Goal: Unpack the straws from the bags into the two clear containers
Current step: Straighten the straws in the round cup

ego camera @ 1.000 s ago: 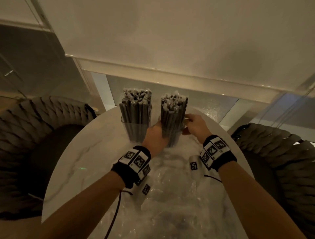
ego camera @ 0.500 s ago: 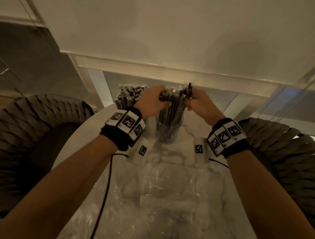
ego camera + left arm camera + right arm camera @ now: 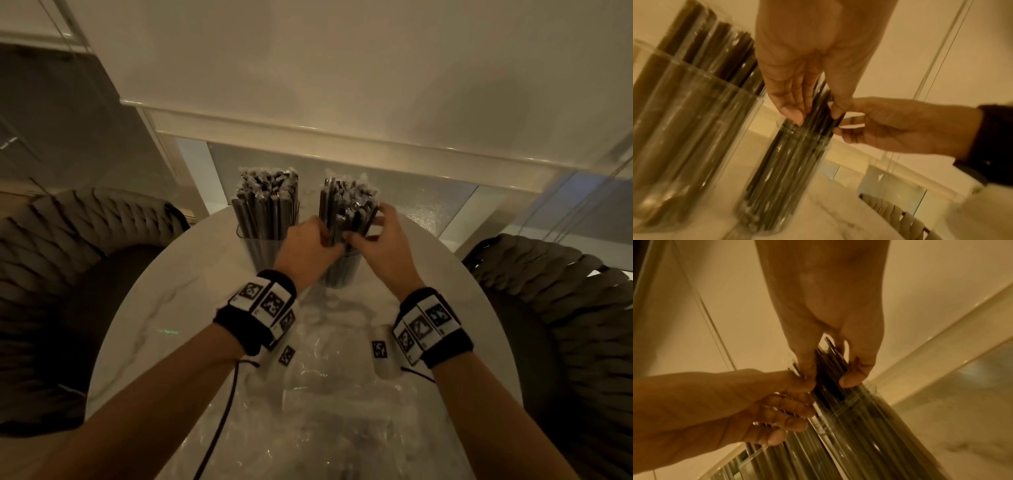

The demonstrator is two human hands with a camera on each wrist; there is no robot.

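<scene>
Both your hands are up at the right jar (image 3: 340,270), working the bundle of dark straws (image 3: 347,205) that stands upright in it. Your left hand (image 3: 308,245) closes on the near left side of the bundle just above the rim; in the left wrist view its fingers (image 3: 795,110) lie along the straws while the thumb presses from the other side, so a clump is pinched between them. Your right hand (image 3: 383,236) wraps the right side of the same bundle, thumb in front and fingers curled round behind, and in the right wrist view its fingertips (image 3: 851,379) clamp the straws just above the glass. The two hands nearly touch at the front of the bundle.

The left jar (image 3: 255,246) stands just beside the right one, apart from your hands, packed with its own upright straws (image 3: 265,198) that rise well above its rim. Both jars sit toward the far edge of the round marble desk (image 3: 164,301).

Nearer you on the desk lies a heap of crumpled clear bags (image 3: 342,411), between your forearms. A woven chair (image 3: 68,274) flanks the desk on the left and another (image 3: 565,308) on the right.
</scene>
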